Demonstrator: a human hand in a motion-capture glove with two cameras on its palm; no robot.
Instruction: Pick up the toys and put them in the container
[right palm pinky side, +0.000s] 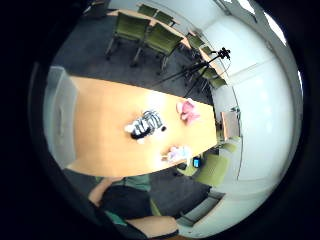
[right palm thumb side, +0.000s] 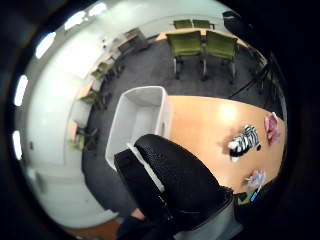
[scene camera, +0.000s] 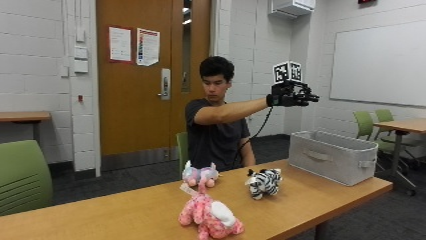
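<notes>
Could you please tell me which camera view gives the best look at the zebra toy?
The outside view: the zebra toy stands unobstructed on the table, its stripes and face plain to see. Both palm views show it from high above, smaller and less detailed.

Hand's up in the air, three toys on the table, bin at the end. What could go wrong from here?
1. The gloved right hand is raised high above the container, holding no toy; all three toys remain, so nothing is done yet.
2. The pink toy lies at the table's near edge, farthest from the person; a long reach might knock the zebra toy.
3. The purple toy sits by the person's edge and could be nudged off.
</notes>
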